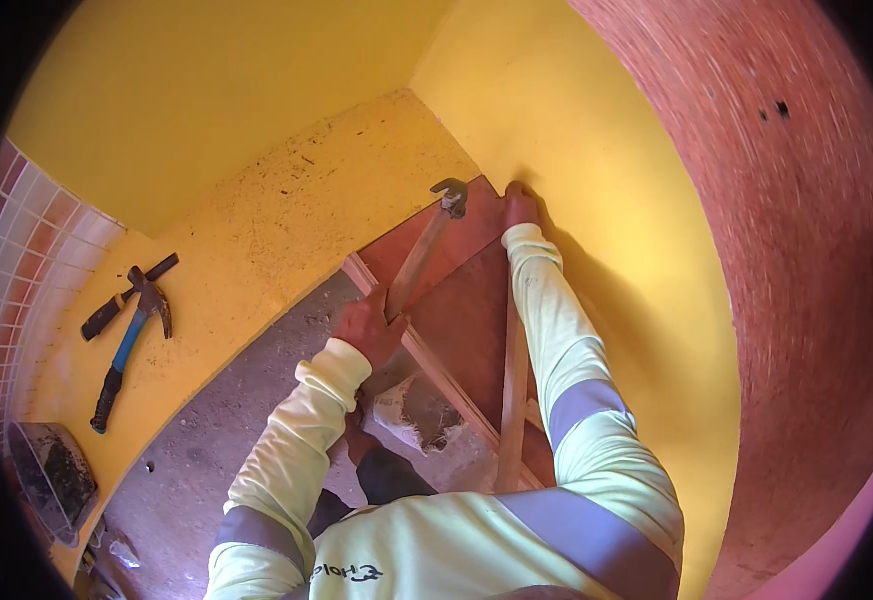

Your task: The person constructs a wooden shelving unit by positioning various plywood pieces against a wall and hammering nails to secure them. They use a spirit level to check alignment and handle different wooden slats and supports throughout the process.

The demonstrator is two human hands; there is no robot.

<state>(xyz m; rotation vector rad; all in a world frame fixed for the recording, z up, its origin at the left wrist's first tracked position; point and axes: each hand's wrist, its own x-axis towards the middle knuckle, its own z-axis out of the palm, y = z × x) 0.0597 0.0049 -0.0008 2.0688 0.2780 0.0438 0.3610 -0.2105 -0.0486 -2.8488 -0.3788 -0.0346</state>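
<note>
**Lighting and picture quality: single head view**

Light: bright, warm, fairly even daylight; source not visible. Yellow walls and ledge [256, 230] are strongly lit and tint the whole scene.
Shadows: a soft shadow on the yellow wall beside the right sleeve [556, 330]; the hammer [128, 345] casts only a faint, close shadow. The grey floor [226, 430] below is dimmer.
Glare: none marked; pale sleeves near overexposure.
Distortion: heavy fisheye; straight edges bow, black corners frame a round picture.
Blur: the brick wall [806, 260] at right is smeared and soft; a pink out-of-focus band at lower right. Centre reasonably sharp.
</note>
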